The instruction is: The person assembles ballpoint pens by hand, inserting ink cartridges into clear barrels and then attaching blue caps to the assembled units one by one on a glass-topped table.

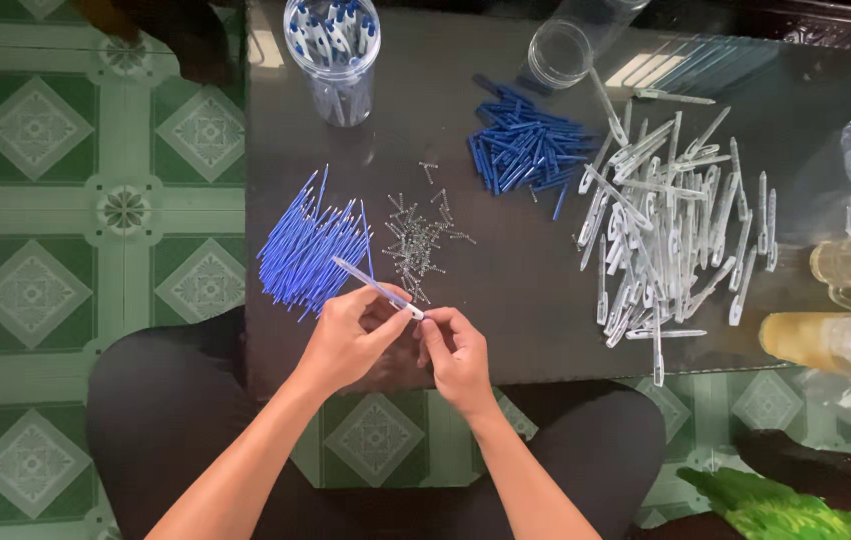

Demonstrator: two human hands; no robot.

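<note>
Dark glass table (505, 330) takes up most of the view. On it, the big heap of clear pen barrels (665, 230) sits to the right, the bundle of blue refills (310, 250) on the left, the blue caps pile (525, 150) farther back, and a scatter of tiny metal springs (415, 240) in the middle. Left hand (345, 340) has its fingers curled shut around a clear pen barrel (375, 287), slim, see-through, tilted up-left over the table's near edge. Right hand (457, 355) pinches the barrel's lower tip; can't tell what's between those fingertips.
</note>
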